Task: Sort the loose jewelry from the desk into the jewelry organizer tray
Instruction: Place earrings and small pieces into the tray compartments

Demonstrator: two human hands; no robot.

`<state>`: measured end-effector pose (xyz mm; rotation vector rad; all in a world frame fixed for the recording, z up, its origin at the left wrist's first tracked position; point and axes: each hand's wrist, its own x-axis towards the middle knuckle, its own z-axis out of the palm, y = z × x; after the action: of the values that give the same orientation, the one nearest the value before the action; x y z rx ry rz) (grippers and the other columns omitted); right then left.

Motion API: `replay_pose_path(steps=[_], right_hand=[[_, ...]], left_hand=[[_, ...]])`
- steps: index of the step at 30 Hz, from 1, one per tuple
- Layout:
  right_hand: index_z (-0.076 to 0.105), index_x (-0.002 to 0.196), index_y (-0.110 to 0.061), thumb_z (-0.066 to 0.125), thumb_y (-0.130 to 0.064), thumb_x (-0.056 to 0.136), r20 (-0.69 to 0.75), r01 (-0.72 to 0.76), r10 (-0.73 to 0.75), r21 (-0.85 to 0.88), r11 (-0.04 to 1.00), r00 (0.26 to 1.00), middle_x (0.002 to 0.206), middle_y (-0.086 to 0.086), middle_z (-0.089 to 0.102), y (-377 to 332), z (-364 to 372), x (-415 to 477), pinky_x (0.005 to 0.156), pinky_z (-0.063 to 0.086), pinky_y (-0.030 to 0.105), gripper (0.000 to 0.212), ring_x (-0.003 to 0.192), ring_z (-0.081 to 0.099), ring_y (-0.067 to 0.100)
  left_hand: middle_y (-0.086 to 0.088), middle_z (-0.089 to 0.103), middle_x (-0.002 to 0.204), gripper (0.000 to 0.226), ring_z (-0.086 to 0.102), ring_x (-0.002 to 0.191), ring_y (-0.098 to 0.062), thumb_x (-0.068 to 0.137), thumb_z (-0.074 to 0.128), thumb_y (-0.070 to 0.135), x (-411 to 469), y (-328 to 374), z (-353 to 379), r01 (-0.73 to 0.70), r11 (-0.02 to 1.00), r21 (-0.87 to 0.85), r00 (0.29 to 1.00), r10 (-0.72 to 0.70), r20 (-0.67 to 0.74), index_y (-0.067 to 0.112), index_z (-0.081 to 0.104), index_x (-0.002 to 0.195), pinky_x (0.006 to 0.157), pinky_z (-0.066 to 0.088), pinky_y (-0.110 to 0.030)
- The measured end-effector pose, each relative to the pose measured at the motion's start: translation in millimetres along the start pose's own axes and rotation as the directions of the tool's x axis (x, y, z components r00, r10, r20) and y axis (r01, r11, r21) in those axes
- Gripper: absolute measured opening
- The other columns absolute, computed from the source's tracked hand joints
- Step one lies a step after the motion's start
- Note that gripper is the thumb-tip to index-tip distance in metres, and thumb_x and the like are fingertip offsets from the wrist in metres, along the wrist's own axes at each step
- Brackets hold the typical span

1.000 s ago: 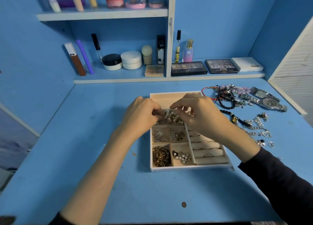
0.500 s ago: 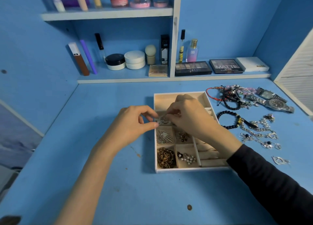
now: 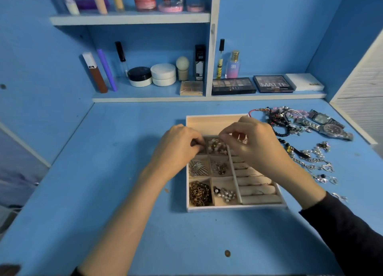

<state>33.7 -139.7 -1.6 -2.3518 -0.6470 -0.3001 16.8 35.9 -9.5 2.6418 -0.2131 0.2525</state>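
Cream compartmented jewelry organizer tray (image 3: pixel 213 123) sits mid blue tabletop (image 3: pixel 124 172). Left hand (image 3: pixel 178 149) and right hand (image 3: pixel 252 143) hover over its upper small compartments. Each grip is curled, fingertips pinched; cannot tell what either holds. Loose heap of bracelets, chains and watches (image 3: pixel 298 128) lies just right of the tray.
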Motion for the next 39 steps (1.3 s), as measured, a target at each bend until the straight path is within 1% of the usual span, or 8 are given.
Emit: replay_pose_path(steps=[4,10,20,25,30,34,37,39], right_hand=[[0.073,0.087,-0.016,0.067,-0.014,0.082,0.091,0.027,-0.026,-0.006,1.000,0.996,0.071,-0.004,0.054,8,-9,-13,0.065,0.035,0.007,0.008,0.068,0.046,0.001],[0.072,0.083,-0.015,0.075,-0.017,0.074,0.121,0.159,-0.134,-0.221,0.962,0.984,0.071,0.000,0.056,10,3,-24,0.058,0.034,0.027,0.010,0.072,0.050,0.021],[0.071,0.076,-0.008,0.067,-0.010,0.077,0.047,0.112,-0.102,-0.345,0.932,0.994,0.076,0.005,0.060,1,14,-18,0.054,0.036,0.029,0.004,0.081,0.053,0.026],[0.072,0.081,-0.008,0.065,-0.013,0.081,0.062,0.103,-0.087,-0.346,0.932,0.994,0.080,0.006,0.059,-1,12,-17,0.058,0.031,0.029,0.008,0.084,0.052,0.025],[0.070,0.090,-0.013,0.061,-0.019,0.086,0.087,0.084,-0.060,-0.306,0.948,0.994,0.084,0.001,0.055,-3,10,-17,0.063,0.032,0.028,0.012,0.088,0.049,0.020],[0.069,0.090,-0.015,0.064,-0.022,0.085,0.044,0.048,-0.042,-0.144,0.988,0.998,0.070,-0.009,0.043,2,6,-23,0.059,0.040,0.032,0.010,0.072,0.043,0.014],[0.070,0.087,-0.014,0.067,-0.015,0.081,-0.019,0.021,-0.023,-0.087,0.996,1.000,0.069,-0.004,0.048,13,-7,-30,0.058,0.046,0.038,0.007,0.065,0.048,0.016],[0.071,0.086,-0.014,0.067,-0.012,0.080,-0.047,-0.015,0.012,-0.073,0.997,0.999,0.069,-0.002,0.052,24,-21,-33,0.060,0.046,0.032,0.007,0.064,0.049,0.015]], left_hand=[[0.017,0.062,0.077,0.005,0.046,0.064,0.000,0.080,0.068,0.027,-10,-2,-8,-0.003,0.997,-0.078,1.000,0.003,0.008,0.029,0.071,0.084,0.064,0.035,-0.017],[0.018,0.061,0.087,0.015,0.038,0.073,-0.003,0.084,0.064,0.031,-21,-5,-9,-0.028,0.995,0.093,0.996,0.020,0.088,0.030,0.070,0.098,0.068,0.030,-0.021],[0.010,0.066,0.092,0.016,0.039,0.078,-0.006,0.086,0.061,0.026,-23,1,-8,-0.013,0.996,0.092,0.997,0.006,0.074,0.026,0.072,0.098,0.071,0.030,-0.020],[0.009,0.066,0.090,0.016,0.037,0.075,-0.005,0.086,0.061,0.026,-24,2,-8,-0.014,0.995,0.096,0.997,0.007,0.070,0.026,0.072,0.099,0.070,0.029,-0.019],[0.018,0.052,0.077,0.014,0.038,0.068,0.000,0.086,0.062,0.027,-24,1,-9,-0.009,0.996,0.094,0.997,0.001,0.080,0.027,0.072,0.096,0.068,0.030,-0.020],[0.022,0.055,0.076,0.013,0.041,0.063,0.008,0.085,0.062,0.030,-23,8,-11,0.009,1.000,-0.017,1.000,-0.009,-0.008,0.029,0.070,0.095,0.062,0.032,-0.007],[0.026,0.054,0.070,0.012,0.049,0.067,0.008,0.084,0.063,0.029,-19,26,-9,-0.002,0.992,-0.128,0.997,-0.007,-0.071,0.030,0.071,0.092,0.063,0.035,-0.001],[0.023,0.059,0.074,0.012,0.053,0.073,0.006,0.084,0.063,0.028,-14,42,-2,-0.030,0.982,-0.187,0.998,0.020,-0.056,0.031,0.071,0.092,0.066,0.038,-0.002]])
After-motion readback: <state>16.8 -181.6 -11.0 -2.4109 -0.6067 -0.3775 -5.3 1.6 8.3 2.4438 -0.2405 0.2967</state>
